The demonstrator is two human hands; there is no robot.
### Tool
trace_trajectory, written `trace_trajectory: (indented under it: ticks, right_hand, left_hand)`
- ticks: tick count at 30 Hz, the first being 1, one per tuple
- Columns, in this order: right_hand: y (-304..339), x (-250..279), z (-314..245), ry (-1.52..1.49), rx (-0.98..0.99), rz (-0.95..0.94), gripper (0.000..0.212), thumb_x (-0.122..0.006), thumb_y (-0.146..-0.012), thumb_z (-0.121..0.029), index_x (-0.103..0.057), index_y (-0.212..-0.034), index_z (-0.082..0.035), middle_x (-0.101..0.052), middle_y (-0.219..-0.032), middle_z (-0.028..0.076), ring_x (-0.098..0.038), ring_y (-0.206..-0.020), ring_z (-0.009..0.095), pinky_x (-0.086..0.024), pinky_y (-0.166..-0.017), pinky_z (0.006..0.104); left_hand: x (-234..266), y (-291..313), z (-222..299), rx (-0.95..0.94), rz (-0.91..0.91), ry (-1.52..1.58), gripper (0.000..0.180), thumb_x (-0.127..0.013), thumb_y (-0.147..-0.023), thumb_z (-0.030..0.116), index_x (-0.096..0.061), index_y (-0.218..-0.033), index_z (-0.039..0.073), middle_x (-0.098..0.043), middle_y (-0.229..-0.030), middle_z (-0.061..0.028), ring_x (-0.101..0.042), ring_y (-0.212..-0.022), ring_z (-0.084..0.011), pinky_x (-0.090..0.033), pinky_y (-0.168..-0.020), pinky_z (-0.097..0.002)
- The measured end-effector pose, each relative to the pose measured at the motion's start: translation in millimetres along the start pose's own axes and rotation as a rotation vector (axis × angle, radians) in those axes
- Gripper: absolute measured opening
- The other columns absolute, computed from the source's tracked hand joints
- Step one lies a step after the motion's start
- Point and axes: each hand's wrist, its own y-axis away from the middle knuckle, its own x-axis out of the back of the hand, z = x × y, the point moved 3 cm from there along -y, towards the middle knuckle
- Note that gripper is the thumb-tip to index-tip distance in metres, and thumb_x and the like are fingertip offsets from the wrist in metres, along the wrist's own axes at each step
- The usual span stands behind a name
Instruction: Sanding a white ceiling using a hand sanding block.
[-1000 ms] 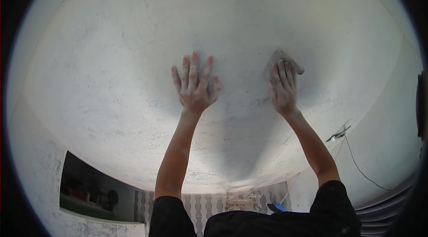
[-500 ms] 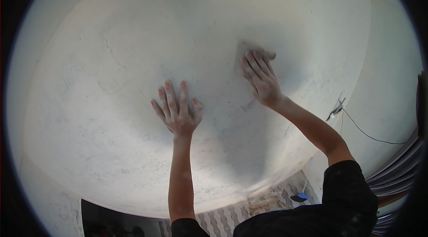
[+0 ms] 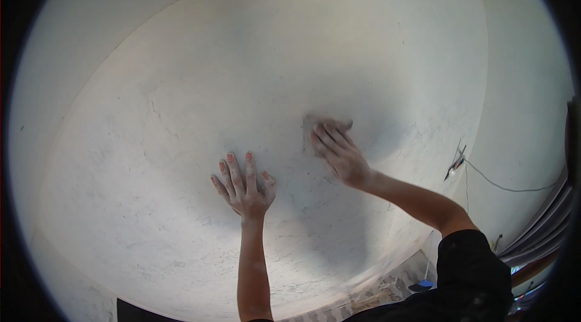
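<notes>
A large pale wall [image 3: 181,219] with dark scuffs and fine cracks fills the view in front of me. My left hand [image 3: 245,192] lies open on it, fingers spread and whitened with dust, holding nothing. Farther right and a little higher, my right hand [image 3: 340,155] presses a small grey sheet [image 3: 308,125], which looks like sandpaper, flat against the wall. The fingers are close together over it, and the hand hides most of the sheet. One edge shows left of the fingers; the thumb side is blurred.
An electrical fitting [image 3: 455,163] with a loose cable [image 3: 505,187] hangs at the right. Beyond it are grey curtains [image 3: 541,231]. Low down, a blue broom head [image 3: 422,285] rests by a patterned floor [image 3: 378,298]. A dark opening [image 3: 136,313] sits at lower left.
The view has tilted upward, so the wall and both hands appear lower. My right hand has slid down the wall with the sheet; my left hand keeps about the same spot.
</notes>
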Motion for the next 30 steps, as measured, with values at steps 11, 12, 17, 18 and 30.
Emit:
trace_trajectory:
  ticks: [11, 12, 17, 18, 30]
  right_hand:
    - [-101, 3, -14, 0.014, 0.029, 0.19, 0.054, -0.055, -0.092, -0.009, -0.043, -0.144, -0.003, -0.04, -0.151, 0.013, -0.032, -0.144, 0.029, -0.025, -0.117, 0.0485]
    - [-94, 2, -16, 0.018, 0.076, 0.134, 0.052, -0.057, -0.091, -0.01, -0.046, -0.142, -0.003, -0.042, -0.15, 0.013, -0.033, -0.143, 0.029, -0.028, -0.116, 0.0487]
    - [-78, 11, 6, -0.093, 0.294, 0.103, 0.04, -0.058, -0.09, -0.01, -0.058, -0.13, -0.003, -0.049, -0.145, 0.011, -0.042, -0.138, 0.028, -0.035, -0.113, 0.0467]
    - [-75, 22, 9, -0.118, 0.379, 0.043, 0.035, -0.059, -0.089, -0.008, -0.061, -0.124, -0.003, -0.053, -0.14, 0.011, -0.047, -0.133, 0.027, -0.038, -0.112, 0.045]
    - [-136, 111, 116, 0.201, 0.302, 0.301, 0.057, -0.059, -0.091, -0.012, -0.044, -0.145, -0.005, -0.04, -0.151, 0.017, -0.035, -0.141, 0.036, -0.031, -0.113, 0.0491]
  left_hand:
    - [5, -16, 4, 0.011, -0.018, 0.346, 0.071, -0.065, -0.084, 0.048, -0.048, -0.142, 0.011, -0.045, -0.148, -0.016, -0.037, -0.14, -0.0354, -0.018, -0.116, -0.0595]
    - [7, -22, 9, 0.015, -0.018, 0.33, 0.071, -0.065, -0.084, 0.048, -0.048, -0.142, 0.011, -0.045, -0.148, -0.016, -0.037, -0.14, -0.0354, -0.018, -0.116, -0.0595]
    - [-9, -95, 51, -0.309, -0.323, 0.585, 0.079, -0.079, -0.074, 0.045, -0.049, -0.141, 0.016, -0.045, -0.15, -0.0066, -0.039, -0.14, -0.0262, -0.023, -0.118, -0.0526]
    - [-10, -105, 51, -0.294, -0.321, 0.57, 0.079, -0.079, -0.074, 0.045, -0.049, -0.141, 0.016, -0.045, -0.15, -0.0066, -0.039, -0.14, -0.0262, -0.023, -0.118, -0.0526]
    - [-30, -154, 37, -0.282, -0.166, 0.295, 0.066, -0.072, -0.082, 0.022, -0.048, -0.143, 0.026, -0.037, -0.155, -0.0035, -0.032, -0.144, -0.0245, -0.025, -0.118, -0.0513]
